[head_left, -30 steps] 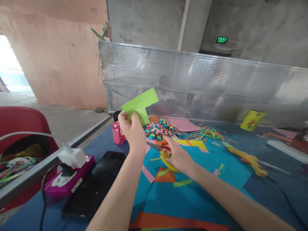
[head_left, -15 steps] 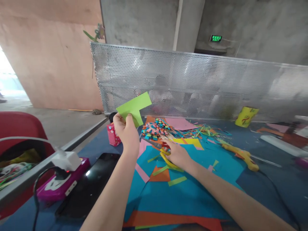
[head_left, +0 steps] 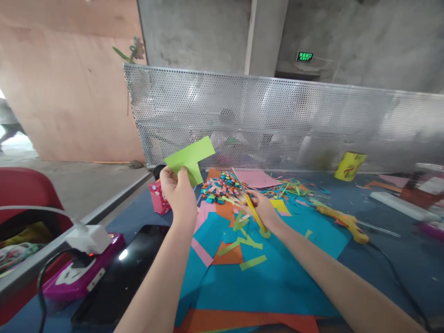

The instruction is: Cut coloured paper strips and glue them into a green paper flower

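My left hand (head_left: pixel 179 193) is raised above the table and pinches a lime-green T-shaped piece of paper (head_left: pixel 189 158) by its lower stem. My right hand (head_left: pixel 263 210) is closed around the yellow handles of a pair of scissors (head_left: pixel 251 207), lifted off the table with the blades pointing up and away. Under both hands lie blue, orange and pink paper sheets (head_left: pixel 263 277) with green strips on them. A heap of small folded coloured paper pieces (head_left: pixel 222 186) sits just beyond my hands.
A black phone (head_left: pixel 120 273) and a purple power strip with a white charger (head_left: pixel 83 263) lie at the left. A pink small carton (head_left: pixel 157 196), a yellow glue gun (head_left: pixel 342 222) and a yellow roll (head_left: pixel 345 165) stand further off. A perforated metal screen (head_left: pixel 294 120) backs the table.
My right hand has picked the yellow scissors up from the table and raised them. My left hand keeps the green paper held up, drifting slightly left in view.
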Demonstrator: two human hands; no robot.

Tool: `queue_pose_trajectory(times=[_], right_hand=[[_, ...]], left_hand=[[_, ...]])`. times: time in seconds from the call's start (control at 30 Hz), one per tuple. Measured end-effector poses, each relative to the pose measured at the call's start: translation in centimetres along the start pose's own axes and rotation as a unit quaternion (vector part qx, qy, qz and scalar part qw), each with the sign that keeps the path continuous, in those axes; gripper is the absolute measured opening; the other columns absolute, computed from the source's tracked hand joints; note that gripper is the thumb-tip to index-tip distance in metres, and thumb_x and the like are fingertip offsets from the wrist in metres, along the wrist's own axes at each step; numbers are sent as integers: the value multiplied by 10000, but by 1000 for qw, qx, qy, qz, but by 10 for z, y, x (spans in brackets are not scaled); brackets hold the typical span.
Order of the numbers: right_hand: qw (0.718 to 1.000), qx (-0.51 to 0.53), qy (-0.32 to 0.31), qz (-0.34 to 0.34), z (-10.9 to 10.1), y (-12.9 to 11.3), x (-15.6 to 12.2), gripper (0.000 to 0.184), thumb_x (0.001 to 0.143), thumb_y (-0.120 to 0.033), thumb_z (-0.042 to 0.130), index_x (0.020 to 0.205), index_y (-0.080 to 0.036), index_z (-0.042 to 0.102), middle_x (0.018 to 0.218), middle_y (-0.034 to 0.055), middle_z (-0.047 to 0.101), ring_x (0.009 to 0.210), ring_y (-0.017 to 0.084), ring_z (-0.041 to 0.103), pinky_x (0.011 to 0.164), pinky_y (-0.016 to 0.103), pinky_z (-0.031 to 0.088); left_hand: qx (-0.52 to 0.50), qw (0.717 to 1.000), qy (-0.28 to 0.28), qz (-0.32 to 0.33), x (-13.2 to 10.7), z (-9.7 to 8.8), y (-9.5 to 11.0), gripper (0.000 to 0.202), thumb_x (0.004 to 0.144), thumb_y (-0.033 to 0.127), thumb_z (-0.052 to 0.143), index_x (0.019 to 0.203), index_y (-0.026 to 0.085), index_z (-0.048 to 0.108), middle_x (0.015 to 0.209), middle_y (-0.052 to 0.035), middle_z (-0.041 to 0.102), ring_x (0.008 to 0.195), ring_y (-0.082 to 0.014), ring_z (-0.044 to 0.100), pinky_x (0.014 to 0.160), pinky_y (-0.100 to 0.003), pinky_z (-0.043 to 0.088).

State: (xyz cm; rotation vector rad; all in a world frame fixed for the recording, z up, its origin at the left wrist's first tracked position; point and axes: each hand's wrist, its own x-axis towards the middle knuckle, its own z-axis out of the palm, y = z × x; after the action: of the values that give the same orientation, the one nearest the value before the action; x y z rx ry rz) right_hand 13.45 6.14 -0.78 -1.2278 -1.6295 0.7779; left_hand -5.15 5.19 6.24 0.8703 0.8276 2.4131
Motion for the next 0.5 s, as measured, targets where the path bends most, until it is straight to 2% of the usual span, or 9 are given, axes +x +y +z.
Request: queue_pose_trajectory(times=[0.1, 0.2, 0.33, 0.5], right_hand=[[999, 27, -8, 23, -9, 2, 3, 461, 613, -285, 632, 1026, -188, 451, 753, -7, 625, 351, 66, 479, 321, 201, 411], [998, 48, -21, 38, -13, 7, 5, 496, 587, -295, 659, 1026, -200, 449, 729, -30, 611, 286, 41, 417, 265, 191, 377], [996, 67, -25, 48, -11, 14, 9, 486, 556, -262, 691, 979, -189, 463, 648, -51, 581, 292, 47, 435, 275, 191, 399], [993, 97, -51, 38, -11, 21, 10, 468, 538, -243, 706, 938, -189, 468, 632, -47, 587, 448, 106, 565, 395, 225, 498]], left_hand=[[-1, 1000, -11, -10, -1, 1, 1, 147, 646, 143, 511, 785, 174, 472, 739, 8, 558, 568, -71, 505, 543, -198, 424], [-7, 1000, -17, -16, -3, 2, 3, 151, 642, 134, 507, 783, 174, 469, 740, 7, 562, 577, -77, 518, 540, -202, 428], [0, 1000, -12, -16, -3, 3, 4, 140, 641, 124, 498, 768, 173, 467, 708, 17, 548, 558, -73, 510, 551, -205, 430], [10, 1000, -15, -20, -3, 3, 3, 128, 647, 128, 494, 765, 172, 468, 709, 15, 550, 540, -66, 496, 565, -212, 433]])
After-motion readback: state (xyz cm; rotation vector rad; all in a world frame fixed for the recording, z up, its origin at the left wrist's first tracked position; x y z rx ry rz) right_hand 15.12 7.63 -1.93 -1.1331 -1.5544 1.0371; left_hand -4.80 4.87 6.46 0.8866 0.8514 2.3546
